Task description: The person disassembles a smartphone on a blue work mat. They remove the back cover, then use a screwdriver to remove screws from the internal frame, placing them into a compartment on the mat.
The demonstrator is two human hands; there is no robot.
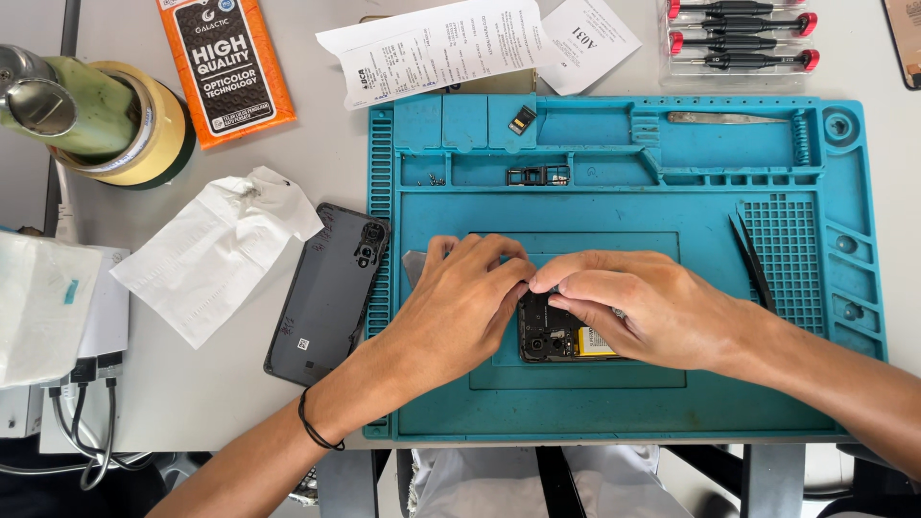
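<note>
Both hands meet at centre frame: left hand [460, 307] and right hand [633, 307] pinch at the opened phone [556, 336] on the blue mat [614, 403], apparently mid-disassembly; the next move wants a delicate lift.

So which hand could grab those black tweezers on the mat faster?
Probably the right hand. The black tweezers lie on the blue mat just beside its wrist, while the left hand sits farther off, across the opened phone both hands are touching.
</note>
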